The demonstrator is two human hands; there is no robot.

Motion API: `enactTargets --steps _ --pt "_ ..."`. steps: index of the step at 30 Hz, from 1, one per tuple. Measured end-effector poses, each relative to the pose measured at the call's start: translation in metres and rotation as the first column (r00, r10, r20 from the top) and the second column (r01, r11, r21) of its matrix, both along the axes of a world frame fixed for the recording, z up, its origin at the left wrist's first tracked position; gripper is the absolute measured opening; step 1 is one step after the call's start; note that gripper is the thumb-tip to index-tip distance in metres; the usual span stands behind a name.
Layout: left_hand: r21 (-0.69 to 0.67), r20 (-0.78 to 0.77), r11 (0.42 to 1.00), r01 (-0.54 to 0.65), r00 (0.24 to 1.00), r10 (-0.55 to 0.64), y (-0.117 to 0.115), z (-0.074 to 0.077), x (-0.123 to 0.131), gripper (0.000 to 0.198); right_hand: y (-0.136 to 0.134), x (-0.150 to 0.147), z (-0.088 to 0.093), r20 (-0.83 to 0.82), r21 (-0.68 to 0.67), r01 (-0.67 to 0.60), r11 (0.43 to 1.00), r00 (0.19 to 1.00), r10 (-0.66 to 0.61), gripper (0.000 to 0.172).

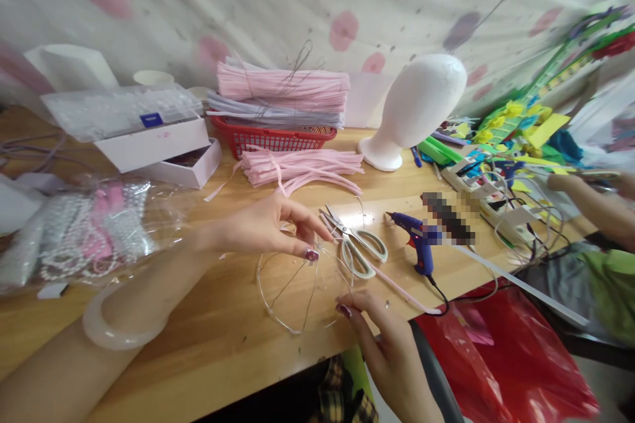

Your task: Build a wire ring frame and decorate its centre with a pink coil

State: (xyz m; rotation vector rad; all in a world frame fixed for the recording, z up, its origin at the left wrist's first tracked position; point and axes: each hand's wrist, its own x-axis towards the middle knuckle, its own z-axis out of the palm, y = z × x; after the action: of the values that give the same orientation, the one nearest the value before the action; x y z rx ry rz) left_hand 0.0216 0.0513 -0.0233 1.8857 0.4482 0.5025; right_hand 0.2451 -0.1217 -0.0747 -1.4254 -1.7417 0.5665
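Note:
A round wire frame [268, 309] with thin spokes meeting at a raised centre is held just above the table's front part. My left hand [268, 231], wearing a pale bangle [106, 320], pinches the frame near the centre where the spokes meet. At the frame's right side my right hand [384, 334] has thumb and forefinger closed on the wire rim. Right behind the frame lie scissors [346, 231] with pale handles, blades slightly apart. A blue glue gun [421, 238] rests to their right. A pink strip [401, 294] runs between the scissors and the gun's cable.
Pink stem bundles [302, 168] lie before a red basket [278, 139] holding more. A white foam head [417, 106] stands behind. Bagged beads [99, 225] and boxes [153, 142] are left. Cables, a power strip [489, 205] and another person's hand [580, 192] are right.

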Motion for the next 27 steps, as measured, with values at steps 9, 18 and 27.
enactTargets --steps 9,18,27 --pt "-0.074 0.134 0.984 -0.165 0.976 0.174 -0.001 0.012 -0.008 0.028 0.008 -0.004 -0.014 -0.442 0.064 0.367 0.928 0.844 -0.303 0.011" --pt "-0.231 0.33 0.924 -0.305 0.869 0.369 0.0 0.026 -0.022 0.025 0.045 -0.012 -0.005 -0.732 -0.136 0.267 0.954 0.622 -0.279 0.033" --pt "-0.224 0.398 0.914 -0.339 0.824 0.403 0.007 0.017 -0.021 0.028 0.062 -0.023 0.001 -0.92 -0.223 0.013 0.975 0.329 -0.215 0.047"
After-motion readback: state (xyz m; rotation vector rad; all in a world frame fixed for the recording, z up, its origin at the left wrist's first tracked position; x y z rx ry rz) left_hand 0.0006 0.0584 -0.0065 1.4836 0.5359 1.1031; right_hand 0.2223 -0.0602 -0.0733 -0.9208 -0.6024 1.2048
